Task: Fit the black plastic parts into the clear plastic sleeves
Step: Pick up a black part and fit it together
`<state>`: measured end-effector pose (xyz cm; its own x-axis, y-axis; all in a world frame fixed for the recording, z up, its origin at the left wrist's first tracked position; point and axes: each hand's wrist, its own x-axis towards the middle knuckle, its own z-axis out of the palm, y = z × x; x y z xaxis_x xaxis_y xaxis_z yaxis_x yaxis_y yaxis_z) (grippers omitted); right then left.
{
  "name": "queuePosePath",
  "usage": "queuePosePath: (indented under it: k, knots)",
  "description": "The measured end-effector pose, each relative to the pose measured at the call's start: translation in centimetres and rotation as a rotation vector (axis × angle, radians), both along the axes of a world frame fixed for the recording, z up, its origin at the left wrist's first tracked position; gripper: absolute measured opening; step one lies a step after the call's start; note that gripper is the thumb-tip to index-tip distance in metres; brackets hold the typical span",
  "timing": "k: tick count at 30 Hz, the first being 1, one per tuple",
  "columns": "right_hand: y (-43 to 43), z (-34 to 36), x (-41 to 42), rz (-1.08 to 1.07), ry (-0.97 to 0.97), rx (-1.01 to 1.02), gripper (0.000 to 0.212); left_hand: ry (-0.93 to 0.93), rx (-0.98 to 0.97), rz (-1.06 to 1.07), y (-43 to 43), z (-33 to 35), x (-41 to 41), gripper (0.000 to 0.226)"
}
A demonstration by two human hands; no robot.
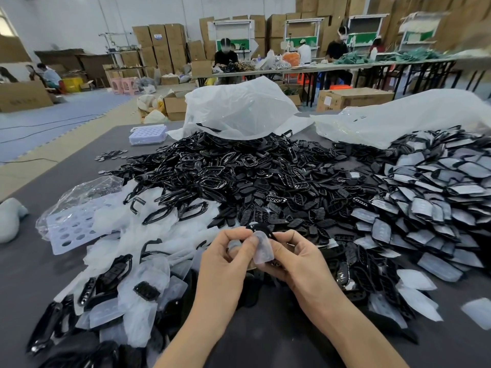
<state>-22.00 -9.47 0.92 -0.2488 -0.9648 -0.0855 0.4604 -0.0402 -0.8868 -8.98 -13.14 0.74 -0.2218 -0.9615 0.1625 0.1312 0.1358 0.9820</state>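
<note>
So the left forearm and right forearm, both bare, come up from the bottom and angle in till the hands meet. The left hand has its fingers curled, thumb and forefinger tips pinching the clear sleeve by its edge. The right hand is curled too, gripping the black part, which pokes out just past the fingertips. The two sets of fingertips sit just beside each other.

Two white plastic bags lie at the far side of the grey table, with a perforated white tray at upper left. Along the top, cardboard boxes are stacked behind workers at a long table.
</note>
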Motion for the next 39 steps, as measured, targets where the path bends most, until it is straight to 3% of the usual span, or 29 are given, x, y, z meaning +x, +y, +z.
queuePosePath:
  k: [2,9,15,17,19,23,27,35,39]
  knots:
    - [0.0,0.0,0.0,0.014,0.008,-0.014,0.047,0.001,-0.019,0.027,0.1,-0.1,0.0,0.015]
    - [0.3,0.2,-0.1,0.051,0.117,-0.035,0.027,-0.1,-0.186,0.125,0.8,0.0,-0.1,0.021]
    - [0.4,0.4,0.0,0.108,0.112,-0.07,0.024,-0.044,-0.164,0.15,0.5,-0.1,0.0,0.02]
    - [0.4,0.4,0.1,0.121,0.073,-0.094,0.032,-0.021,-0.136,0.158,0.2,-0.1,0.1,0.023]
    - [0.3,0.2,0.2,0.084,0.134,-0.085,0.041,-0.049,-0.139,0.145,-0.1,-0.1,0.2,0.025]
    - [0.3,0.0,0.0,-0.034,0.236,-0.087,0.017,-0.168,-0.174,0.068,-0.5,0.0,0.6,0.016]
    - [0.4,0.3,-0.2,-0.082,0.253,-0.099,0.02,-0.213,-0.166,-0.035,-0.4,0.2,0.8,0.02]
    - [0.4,0.0,-0.3,-0.033,0.276,-0.137,0.028,-0.278,-0.121,-0.11,-0.7,0.0,0.9,0.005]
    - [0.2,-0.2,-0.5,0.003,0.296,-0.157,0.023,-0.24,-0.083,-0.089,-0.7,0.0,0.8,0.019]
